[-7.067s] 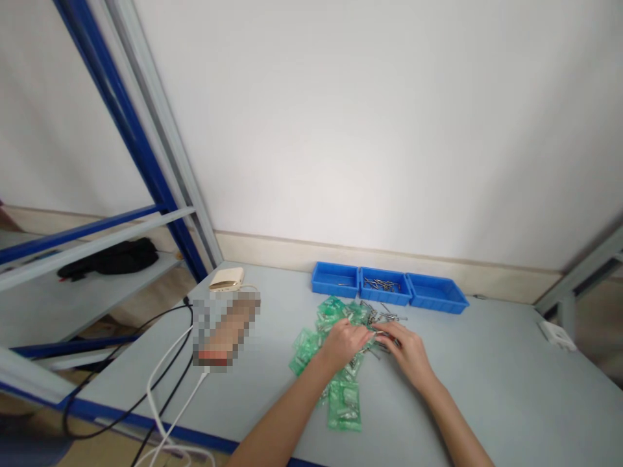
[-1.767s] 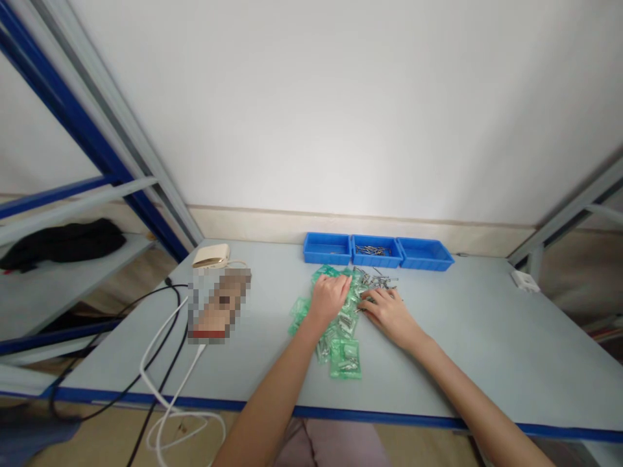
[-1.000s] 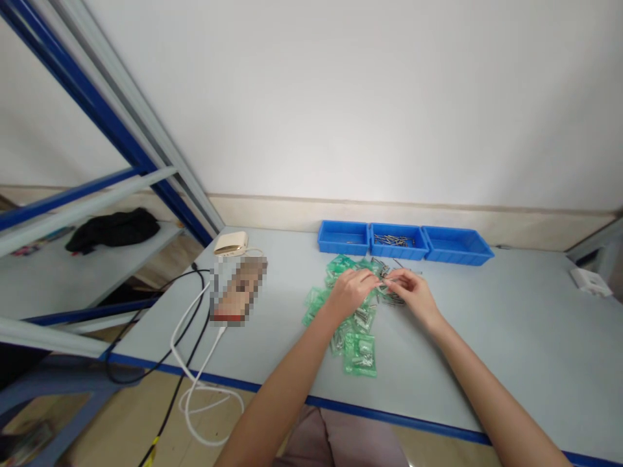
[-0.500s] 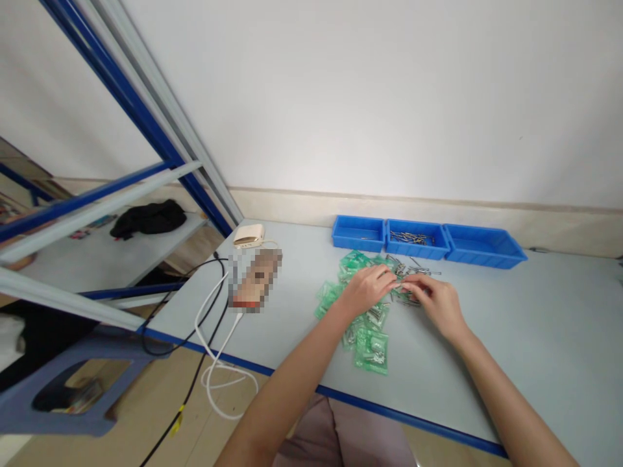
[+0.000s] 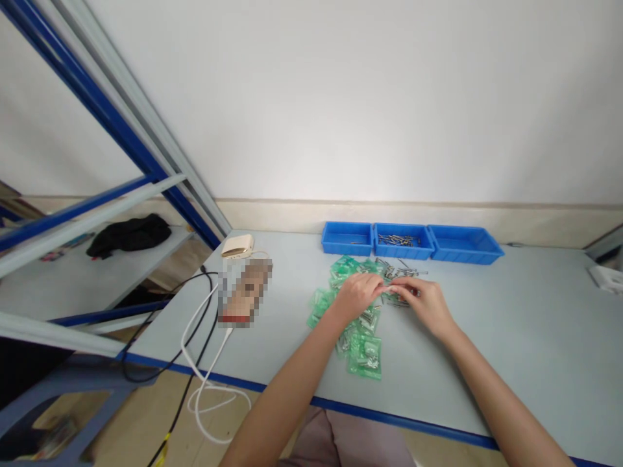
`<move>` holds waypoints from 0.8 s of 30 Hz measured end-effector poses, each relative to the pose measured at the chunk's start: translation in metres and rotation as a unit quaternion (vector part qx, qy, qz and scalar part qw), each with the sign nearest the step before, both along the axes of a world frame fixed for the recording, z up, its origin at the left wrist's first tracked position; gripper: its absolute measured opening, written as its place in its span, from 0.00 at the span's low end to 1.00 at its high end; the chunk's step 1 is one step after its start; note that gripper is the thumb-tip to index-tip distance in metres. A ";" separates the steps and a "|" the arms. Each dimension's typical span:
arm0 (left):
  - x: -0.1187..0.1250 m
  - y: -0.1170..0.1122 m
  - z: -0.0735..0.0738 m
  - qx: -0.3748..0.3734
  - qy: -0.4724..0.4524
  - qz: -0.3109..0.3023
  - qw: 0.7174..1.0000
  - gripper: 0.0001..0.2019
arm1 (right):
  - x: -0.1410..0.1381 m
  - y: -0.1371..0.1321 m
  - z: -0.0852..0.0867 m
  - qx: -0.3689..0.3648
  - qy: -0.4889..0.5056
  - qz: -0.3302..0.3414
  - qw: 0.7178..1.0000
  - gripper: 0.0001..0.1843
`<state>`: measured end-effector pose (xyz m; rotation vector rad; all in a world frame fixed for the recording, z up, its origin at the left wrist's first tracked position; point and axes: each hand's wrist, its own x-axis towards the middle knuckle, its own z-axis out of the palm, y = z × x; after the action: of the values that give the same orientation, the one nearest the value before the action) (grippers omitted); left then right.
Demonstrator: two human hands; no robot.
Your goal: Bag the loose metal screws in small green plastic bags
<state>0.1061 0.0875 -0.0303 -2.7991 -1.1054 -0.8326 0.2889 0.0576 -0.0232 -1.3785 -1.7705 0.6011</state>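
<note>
My left hand [image 5: 356,296] and my right hand [image 5: 424,303] meet fingertip to fingertip over a heap of small green plastic bags [image 5: 364,347] and loose metal screws [image 5: 403,268] on the grey table [image 5: 511,331]. Both hands are pinched, fingers curled, around something small between them, too tiny to name. The left hand rests on the green bags. The right hand lies beside the screw pile.
Three blue trays stand in a row at the back: left [image 5: 346,238], middle [image 5: 403,240] holding screws, right [image 5: 463,244]. A cream device [image 5: 237,246], a blurred object [image 5: 244,292] and white and black cables [image 5: 202,324] lie at left. Blue shelf frame [image 5: 111,123] stands left.
The hands stay together in a pinch over the pile, barely shifted. The view has swung slightly, so the table sits a little further left than half a second ago.
</note>
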 end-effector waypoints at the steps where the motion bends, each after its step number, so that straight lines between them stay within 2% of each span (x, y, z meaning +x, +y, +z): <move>1: 0.000 0.000 0.001 -0.011 -0.012 -0.005 1.000 0.14 | 0.000 0.001 0.000 -0.010 0.005 0.003 1.000 0.17; 5: 0.001 0.000 0.004 -0.041 -0.044 -0.013 0.998 0.14 | -0.001 0.003 0.000 -0.040 0.008 0.028 0.999 0.17; 12: 0.000 0.001 0.002 -0.044 -0.070 0.038 0.996 0.17 | -0.002 0.003 -0.001 0.021 -0.022 0.047 0.998 0.13; 18: -0.001 0.000 0.000 -0.044 -0.084 0.000 0.995 0.14 | -0.001 0.002 0.000 0.033 -0.056 0.045 0.997 0.16; 24: -0.003 0.001 -0.002 -0.055 -0.079 0.048 0.994 0.17 | -0.008 -0.002 0.002 0.035 -0.053 0.050 0.997 0.15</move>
<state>0.1032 0.0883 -0.0326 -2.7797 -1.3373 -1.0301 0.2811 0.0553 -0.0214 -1.2998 -1.9371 0.5217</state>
